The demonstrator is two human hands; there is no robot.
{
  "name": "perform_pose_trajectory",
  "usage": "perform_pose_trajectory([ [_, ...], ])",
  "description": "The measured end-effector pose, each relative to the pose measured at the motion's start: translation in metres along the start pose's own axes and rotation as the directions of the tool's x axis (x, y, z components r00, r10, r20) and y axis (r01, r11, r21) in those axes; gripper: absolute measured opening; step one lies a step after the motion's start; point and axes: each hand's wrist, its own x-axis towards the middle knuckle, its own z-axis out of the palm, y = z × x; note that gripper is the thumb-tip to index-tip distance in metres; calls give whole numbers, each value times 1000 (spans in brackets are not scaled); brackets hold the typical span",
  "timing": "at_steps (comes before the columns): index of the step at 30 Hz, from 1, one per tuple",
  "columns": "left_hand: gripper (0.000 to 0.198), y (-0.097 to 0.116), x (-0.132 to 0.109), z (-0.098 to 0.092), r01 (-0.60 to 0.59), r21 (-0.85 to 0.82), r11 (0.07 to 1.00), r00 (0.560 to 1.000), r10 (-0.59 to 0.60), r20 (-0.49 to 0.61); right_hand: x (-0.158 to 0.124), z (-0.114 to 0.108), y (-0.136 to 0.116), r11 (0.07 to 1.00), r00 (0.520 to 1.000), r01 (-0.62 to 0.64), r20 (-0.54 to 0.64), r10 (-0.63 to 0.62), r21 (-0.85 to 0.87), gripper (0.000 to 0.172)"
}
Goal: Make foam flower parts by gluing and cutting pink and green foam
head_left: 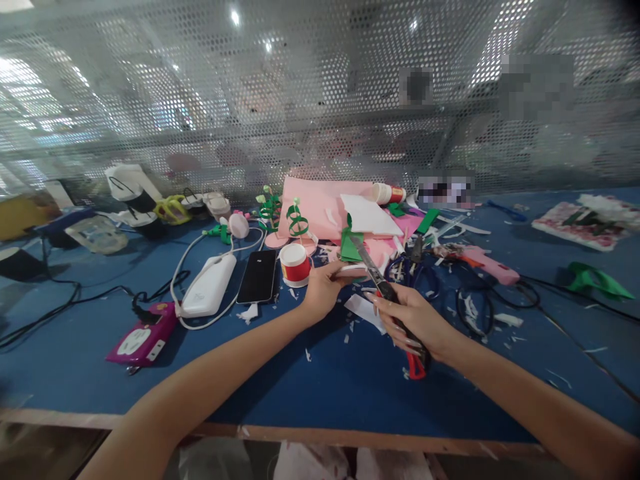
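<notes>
Gripping a box cutter (385,290) in the right hand (413,323), closed firmly round the dark handle, w/ blade (367,259) bare & pointing far-left, in front of green paper (351,248). Pinching a pale strip (354,269) w/ the left hand (324,290), mostly closed, just left of the blade; can't tell exact thumb placement. Prob light, stiff & a bit slick, re cutter: def hold by handle only. Treat strip as light, bendy, easily creased; take by an edge, clear of steel. Farther left on the table (300,400): red-and-white cup (295,265), phone (257,277), power bank (209,285).
</notes>
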Motion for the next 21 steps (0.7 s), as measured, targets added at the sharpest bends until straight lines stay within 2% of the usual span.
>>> perform_pose_trajectory([
  [7,23,-1,2,0,72,-72,995,996,-75,-38,-1,2,-1,1000,1000,-14,23,14,4,34],
  [9,23,1,1,-1,50,-52,997,998,-53,-45,-2,3,-2,1000,1000,-12,21,12,7,34],
  [13,23,3,-1,-1,-10,-26,1000,1000,10,8,-2,2,-2,1000,1000,-13,26,13,12,35],
  [18,21,-1,0,0,45,-33,998,999,-46,-8,-1,1,-1,999,999,-26,33,26,23,36],
  [21,21,-2,2,0,91,-110,990,995,-94,-18,-1,2,-2,999,999,-30,43,29,12,35],
])
